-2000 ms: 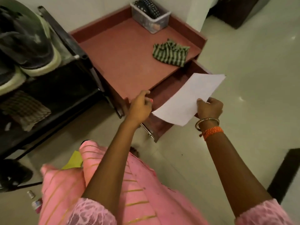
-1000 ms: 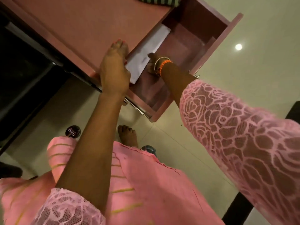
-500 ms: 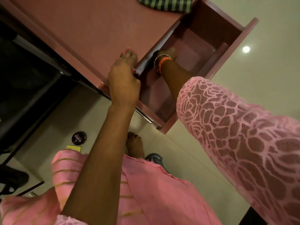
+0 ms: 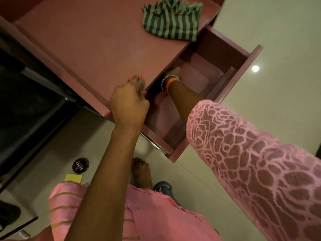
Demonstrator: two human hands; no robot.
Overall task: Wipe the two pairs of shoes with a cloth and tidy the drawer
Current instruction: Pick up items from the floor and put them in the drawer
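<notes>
Right hand (image 4: 173, 72): reached deep into the drawer, under the cabinet top; fingers hidden, so whether anything is gripped cannot be told. Bangles and an orange thread are worn at the wrist.
Left hand (image 4: 129, 101): fingers curled over the front edge of the cabinet top (image 4: 86, 49), gripping it, frame centre.
Drawer (image 4: 243, 70): reddish-brown, pulled open, right of centre; long axis run from lower centre to upper right.
Cloth (image 4: 171, 19): green with dark stripes, crumpled, lying on the cabinet top at upper centre.
Polish tin (image 4: 80, 165): round, black, marked "Cherry", on the floor at lower left, just above a yellow pad (image 4: 73, 177).
</notes>
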